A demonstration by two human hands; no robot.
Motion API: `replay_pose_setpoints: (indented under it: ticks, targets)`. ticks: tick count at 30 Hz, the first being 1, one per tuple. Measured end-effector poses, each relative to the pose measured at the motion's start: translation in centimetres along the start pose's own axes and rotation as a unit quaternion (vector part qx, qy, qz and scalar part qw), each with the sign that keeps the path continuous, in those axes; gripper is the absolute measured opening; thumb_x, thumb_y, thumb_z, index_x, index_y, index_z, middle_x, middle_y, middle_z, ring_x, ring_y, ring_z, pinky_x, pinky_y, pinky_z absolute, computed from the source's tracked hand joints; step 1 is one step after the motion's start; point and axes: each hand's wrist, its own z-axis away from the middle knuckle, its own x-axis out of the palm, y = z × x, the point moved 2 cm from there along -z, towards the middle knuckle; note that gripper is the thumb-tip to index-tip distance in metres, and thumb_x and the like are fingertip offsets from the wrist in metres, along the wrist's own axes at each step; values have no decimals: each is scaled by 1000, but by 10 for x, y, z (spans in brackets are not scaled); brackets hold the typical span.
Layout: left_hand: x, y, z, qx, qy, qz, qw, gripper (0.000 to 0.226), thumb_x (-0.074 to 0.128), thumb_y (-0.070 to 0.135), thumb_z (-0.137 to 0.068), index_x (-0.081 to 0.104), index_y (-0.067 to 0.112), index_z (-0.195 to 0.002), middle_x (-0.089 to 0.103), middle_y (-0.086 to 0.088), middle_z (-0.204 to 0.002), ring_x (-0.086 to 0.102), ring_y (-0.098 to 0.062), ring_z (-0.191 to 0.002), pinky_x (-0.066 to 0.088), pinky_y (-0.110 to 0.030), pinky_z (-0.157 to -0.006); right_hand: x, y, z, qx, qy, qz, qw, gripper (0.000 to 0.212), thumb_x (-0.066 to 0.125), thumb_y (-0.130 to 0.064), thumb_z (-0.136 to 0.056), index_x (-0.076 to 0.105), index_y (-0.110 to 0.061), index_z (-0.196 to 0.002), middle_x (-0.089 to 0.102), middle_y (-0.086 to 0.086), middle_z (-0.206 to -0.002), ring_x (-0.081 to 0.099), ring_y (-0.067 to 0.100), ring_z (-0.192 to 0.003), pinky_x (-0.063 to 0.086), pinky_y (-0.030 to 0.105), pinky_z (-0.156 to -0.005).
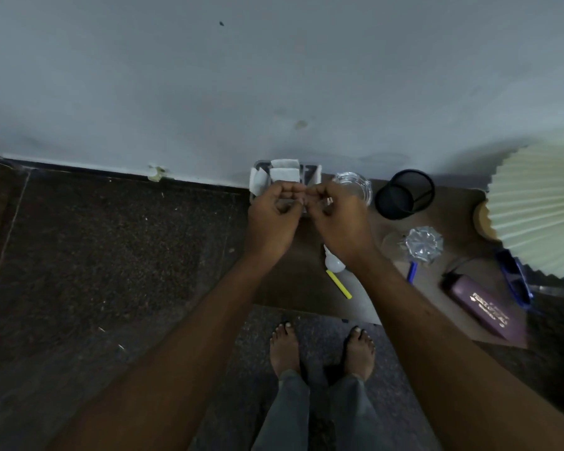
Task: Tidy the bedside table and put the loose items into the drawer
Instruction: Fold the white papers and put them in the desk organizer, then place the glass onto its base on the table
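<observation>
From the head camera, both forearms reach forward over the brown bench, which stands against a pale wall. The left hand and right hand meet fingertip to fingertip, with the fingers of both curled in tight. Whether they pinch something small between them or hold nothing cannot be told. They hover over a grey tray at the back left corner of the bench. The tray touches the wall and carries white paper sachets. Just right of the tray sits a clear glass ashtray, and beside that a black mesh pen cup lies tipped on its side. Nearer the front edge lie the loose items: a white bulb under the right wrist, a yellow marker just in front of it, a blue pen, a crumpled clear wrapper on a glass, a purple case and blue sunglasses. A pleated lamp shade fills the right edge. Bare feet stand on dark speckled floor.
</observation>
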Motion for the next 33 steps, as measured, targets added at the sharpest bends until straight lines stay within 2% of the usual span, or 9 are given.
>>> replay_pose_setpoints:
  ticks: [2,4,7,13,16,21,26,29,33]
  targets:
    - [6,-7,9,-22,-20,10,1000,20,67,5,-90,73,19,-103,78,2,-98,75,-15,-94,61,-34,-86,-3,9,14,11,6,-7,1000,13,68,-27,-92,73,-19,-102,69,-12,-83,64,1,-72,50,18,-63]
    - [13,-11,20,-36,-24,14,999,20,68,5,-90,74,19,-103,78,-1,-97,75,-18,-94,62,-37,-85,-6,17,28,21,10,-12,1000,10,68,-29,-92,71,-22,-99,67,-15,-78,63,-3,-70,43,10,-59]
    - [23,-16,37,-50,-24,30,998,20,68,0,-90,73,15,-102,77,-10,-96,73,-23,-91,60,-37,-80,-10,33,48,47,11,-29,998,12,68,-36,-91,71,-28,-100,73,-12,-85,67,1,-76,52,22,-65]
    - [44,-36,65,-119,-29,28,992,15,70,1,-91,73,12,-101,74,-12,-93,67,-18,-80,51,-26,-66,-19,63,85,95,39,-31,994,11,70,-30,-90,65,-37,-97,70,-18,-101,64,-1,-83,46,9,-68]
    - [56,-46,75,-142,-28,18,989,13,71,3,-91,73,7,-103,76,-15,-98,67,-18,-79,51,-22,-63,-26,75,101,115,59,-25,991,17,74,-27,-88,62,-37,-95,69,-15,-105,64,0,-75,41,4,-61]
    - [73,-61,86,-172,-28,-7,985,12,71,6,-91,73,17,-97,76,-11,-100,71,-25,-87,55,-32,-70,-33,95,117,143,68,-17,987,19,75,-20,-89,68,-20,-108,68,-5,-114,62,-4,-74,44,3,-63]
    - [87,-72,88,-198,-22,-36,979,12,74,12,-88,74,23,-94,76,-6,-96,72,-27,-87,61,-51,-83,-40,107,122,155,74,17,985,24,74,-23,-89,68,-20,-112,64,-7,-113,61,-8,-76,44,3,-64]
    - [94,-75,90,-196,-20,-43,980,12,74,11,-87,75,20,-95,76,-4,-93,66,-21,-77,61,-52,-80,-44,115,122,169,80,13,982,22,75,-23,-88,68,-22,-110,64,-8,-111,62,0,-78,48,15,-68]
    - [105,-75,94,-184,-22,-46,982,14,74,7,-86,75,17,-95,73,0,-89,63,-16,-73,60,-44,-74,-48,124,125,172,83,19,981,22,74,-23,-89,68,-22,-110,66,-6,-115,59,-12,-83,45,9,-69]
